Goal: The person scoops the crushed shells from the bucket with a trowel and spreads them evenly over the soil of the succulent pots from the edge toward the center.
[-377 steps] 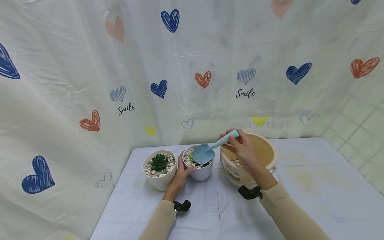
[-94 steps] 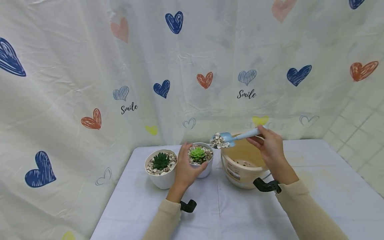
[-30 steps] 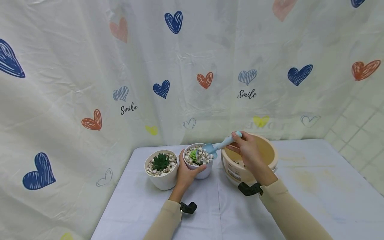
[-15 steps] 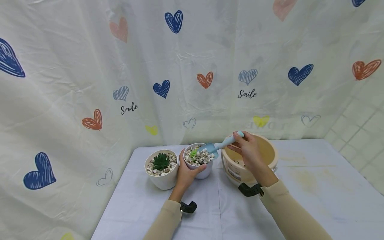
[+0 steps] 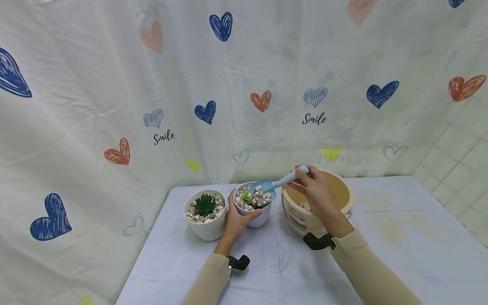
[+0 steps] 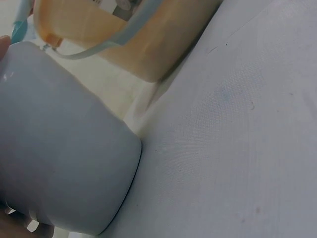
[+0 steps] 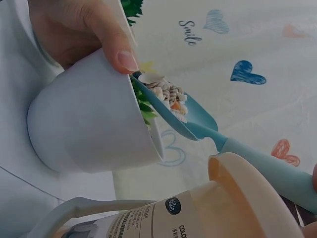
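Note:
My left hand grips the small white flowerpot, with the thumb at its rim. Inside stands a light green succulent among small seashells. In my right hand is the handle of a light blue hand trowel, pinched near its end. The trowel's blade lies tilted over the pot's opening at the right. A heap of shells rests on the blade in the right wrist view, some of it at the front lip. Part of the plant is hidden behind the blade.
A larger white pot with a dark green succulent and shells stands close on the left. Beneath my right forearm and to the right is a beige bucket with a few shells inside. A patterned curtain hangs behind the table.
The shell-laden trowel has come left from the bucket's rim to over the small pot. My left hand has settled around that pot. In the last second the blade has shifted slightly.

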`<state>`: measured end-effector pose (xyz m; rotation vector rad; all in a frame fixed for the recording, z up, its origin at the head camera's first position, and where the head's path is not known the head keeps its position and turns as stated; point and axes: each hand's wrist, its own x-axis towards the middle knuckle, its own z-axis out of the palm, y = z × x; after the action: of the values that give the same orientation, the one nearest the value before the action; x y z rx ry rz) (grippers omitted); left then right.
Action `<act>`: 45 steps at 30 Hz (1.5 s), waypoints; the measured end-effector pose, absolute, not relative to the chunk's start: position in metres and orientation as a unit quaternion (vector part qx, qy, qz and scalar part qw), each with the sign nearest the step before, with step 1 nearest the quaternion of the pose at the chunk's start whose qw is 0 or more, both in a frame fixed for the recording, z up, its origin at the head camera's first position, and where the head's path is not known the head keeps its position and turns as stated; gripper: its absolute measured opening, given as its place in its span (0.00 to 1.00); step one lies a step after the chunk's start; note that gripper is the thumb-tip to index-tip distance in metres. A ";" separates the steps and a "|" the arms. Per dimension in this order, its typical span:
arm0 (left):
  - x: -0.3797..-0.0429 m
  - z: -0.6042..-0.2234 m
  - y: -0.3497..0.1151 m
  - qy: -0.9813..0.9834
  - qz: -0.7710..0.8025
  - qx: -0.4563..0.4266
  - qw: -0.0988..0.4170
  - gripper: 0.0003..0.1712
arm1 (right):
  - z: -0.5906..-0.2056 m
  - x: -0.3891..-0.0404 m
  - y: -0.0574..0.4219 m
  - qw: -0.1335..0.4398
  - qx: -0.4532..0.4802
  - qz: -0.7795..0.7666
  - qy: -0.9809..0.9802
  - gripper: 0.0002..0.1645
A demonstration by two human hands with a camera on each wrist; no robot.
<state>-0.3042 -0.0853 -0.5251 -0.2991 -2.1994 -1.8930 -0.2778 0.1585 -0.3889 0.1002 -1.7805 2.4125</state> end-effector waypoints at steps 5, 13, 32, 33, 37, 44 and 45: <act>-0.304 -0.524 -0.085 -0.748 -0.646 -0.106 0.112 0.65 | -0.388 -0.277 0.157 0.059 0.049 0.793 -0.605 0.12; -0.305 -0.523 -0.086 -0.752 -0.643 -0.102 0.100 0.66 | -0.390 -0.278 0.157 0.051 0.055 0.790 -0.609 0.12; -0.307 -0.525 -0.088 -0.734 -0.660 -0.124 0.102 0.64 | -0.390 -0.278 0.160 0.080 0.045 0.810 -0.580 0.12; -0.308 -0.525 -0.088 -0.734 -0.660 -0.125 0.101 0.65 | -0.390 -0.279 0.160 0.081 0.045 0.812 -0.577 0.11; -0.306 -0.521 -0.090 -0.736 -0.658 -0.131 0.087 0.65 | -0.390 -0.279 0.160 0.081 0.039 0.812 -0.577 0.12; -0.295 -0.505 -0.094 -0.723 -0.673 -0.143 0.063 0.62 | -0.389 -0.278 0.161 0.091 0.012 0.812 -0.577 0.13; -0.295 -0.507 -0.093 -0.720 -0.677 -0.142 0.062 0.61 | -0.389 -0.277 0.161 0.093 0.009 0.813 -0.575 0.13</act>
<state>-0.2951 -0.0934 -0.5068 -0.4296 -2.1756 -2.0467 -0.2773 0.1608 -0.3894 0.0254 -1.7076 2.4124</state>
